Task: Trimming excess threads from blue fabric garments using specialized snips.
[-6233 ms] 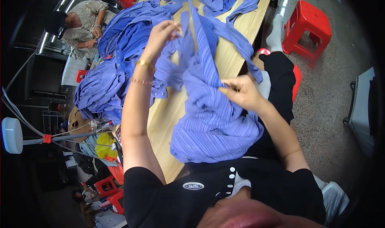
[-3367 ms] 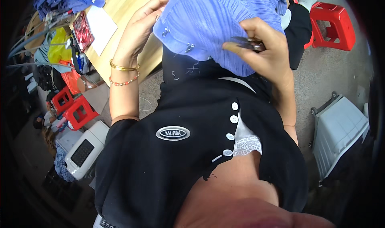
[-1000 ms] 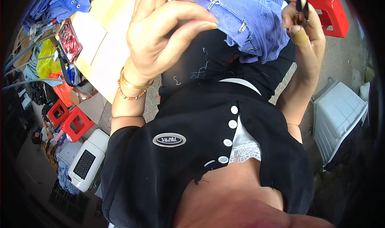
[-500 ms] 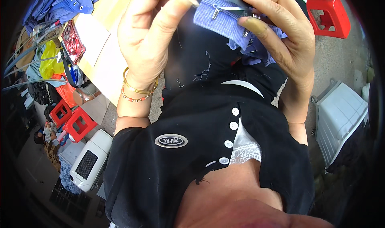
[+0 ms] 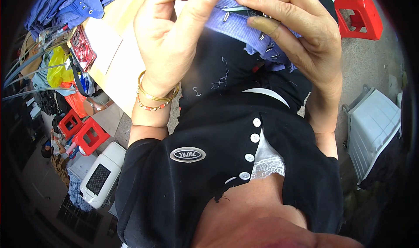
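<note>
We see a blue garment (image 5: 244,27) held up close at the top of the view, above a black-clad lap, its edge studded with small metal snaps. Both hands are closed on it: the left hand (image 5: 174,34) pinches the cloth from the left with thumb and fingers meeting over the top edge, and the right hand (image 5: 301,34) grips it from the right, its fingers curled over the fabric and pressing a thin dark tool (image 5: 244,10) against it; we cannot tell what kind of tool it is. One right finger wears a tan wrap at its tip. The two hands sit just beside each other, with only a narrow strip of cloth between them. On the left wrist are gold bangles (image 5: 158,95) and a beaded bracelet. Loose white threads lie on the black trousers below the garment. To the left runs a pale wooden tabletop (image 5: 120,69), with more blue garments (image 5: 70,3) piled at its far end and a red patterned object (image 5: 81,47) near its edge. A red stool (image 5: 360,14) stands on the floor at upper right, a white crate (image 5: 375,134) lies lower right, and smaller red stools (image 5: 83,132) and a white appliance (image 5: 102,173) sit lower left.
</note>
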Available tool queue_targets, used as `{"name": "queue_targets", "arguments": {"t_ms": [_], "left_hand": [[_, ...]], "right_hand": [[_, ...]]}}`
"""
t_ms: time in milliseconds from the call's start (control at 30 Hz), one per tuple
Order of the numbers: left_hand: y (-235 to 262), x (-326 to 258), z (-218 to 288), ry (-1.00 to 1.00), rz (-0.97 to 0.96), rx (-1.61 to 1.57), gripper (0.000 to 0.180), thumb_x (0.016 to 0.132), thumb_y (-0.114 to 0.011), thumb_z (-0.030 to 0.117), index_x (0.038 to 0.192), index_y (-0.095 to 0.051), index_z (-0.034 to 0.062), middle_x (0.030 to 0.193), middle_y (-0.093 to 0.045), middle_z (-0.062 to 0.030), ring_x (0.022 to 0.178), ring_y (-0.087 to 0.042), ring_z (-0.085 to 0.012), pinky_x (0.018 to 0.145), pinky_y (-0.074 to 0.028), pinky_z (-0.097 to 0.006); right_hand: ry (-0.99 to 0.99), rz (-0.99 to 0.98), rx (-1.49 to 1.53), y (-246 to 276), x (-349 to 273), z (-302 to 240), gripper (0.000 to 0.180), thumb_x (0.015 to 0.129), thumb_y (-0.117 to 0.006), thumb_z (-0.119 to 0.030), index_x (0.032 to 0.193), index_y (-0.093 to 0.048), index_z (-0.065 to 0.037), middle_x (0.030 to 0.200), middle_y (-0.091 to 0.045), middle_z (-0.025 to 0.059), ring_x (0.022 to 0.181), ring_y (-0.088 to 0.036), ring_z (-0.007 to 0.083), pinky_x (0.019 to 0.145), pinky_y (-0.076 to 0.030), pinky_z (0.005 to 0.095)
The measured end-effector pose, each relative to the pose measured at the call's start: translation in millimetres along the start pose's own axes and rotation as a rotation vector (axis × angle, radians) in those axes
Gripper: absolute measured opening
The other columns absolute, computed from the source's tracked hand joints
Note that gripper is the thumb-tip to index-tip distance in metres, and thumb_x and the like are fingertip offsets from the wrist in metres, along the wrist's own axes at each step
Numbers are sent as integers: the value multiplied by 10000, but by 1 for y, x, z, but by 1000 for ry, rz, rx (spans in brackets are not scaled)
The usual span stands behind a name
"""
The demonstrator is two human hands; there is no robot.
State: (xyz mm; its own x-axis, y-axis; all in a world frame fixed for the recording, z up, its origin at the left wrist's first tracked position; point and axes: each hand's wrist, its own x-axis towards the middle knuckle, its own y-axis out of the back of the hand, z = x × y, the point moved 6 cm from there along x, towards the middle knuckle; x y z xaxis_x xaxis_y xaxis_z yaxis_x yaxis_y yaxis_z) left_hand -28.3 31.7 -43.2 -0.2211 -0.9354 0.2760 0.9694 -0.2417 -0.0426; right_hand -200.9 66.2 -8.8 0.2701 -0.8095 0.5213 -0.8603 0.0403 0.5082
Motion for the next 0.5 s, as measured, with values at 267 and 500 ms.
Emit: {"name": "queue_targets", "arguments": {"t_ms": [267, 500], "left_hand": [[3, -11, -5, 87, -70, 239, 200, 975, -522, 130, 1099, -592, -12, 1141, -611, -114, 1115, -540, -174, 1007, -372, -294], [-12, -12, -2, 209, -46, -18, 147, 869, -608, -43, 1000, -576, 18, 1171, -531, -62, 997, -502, -104, 850, -411, -234]], "right_hand": [[-344, 87, 353, -9, -18, 28, 340, 818, -720, -35, 1146, -652, 24, 795, -579, -1, 698, -499, 58, 617, -387, 200], [-451, 199, 703, -18, -25, 43, 308, 911, -638, -60, 1200, -604, 44, 906, -592, -18, 763, -506, 36, 667, -395, 165]]}}
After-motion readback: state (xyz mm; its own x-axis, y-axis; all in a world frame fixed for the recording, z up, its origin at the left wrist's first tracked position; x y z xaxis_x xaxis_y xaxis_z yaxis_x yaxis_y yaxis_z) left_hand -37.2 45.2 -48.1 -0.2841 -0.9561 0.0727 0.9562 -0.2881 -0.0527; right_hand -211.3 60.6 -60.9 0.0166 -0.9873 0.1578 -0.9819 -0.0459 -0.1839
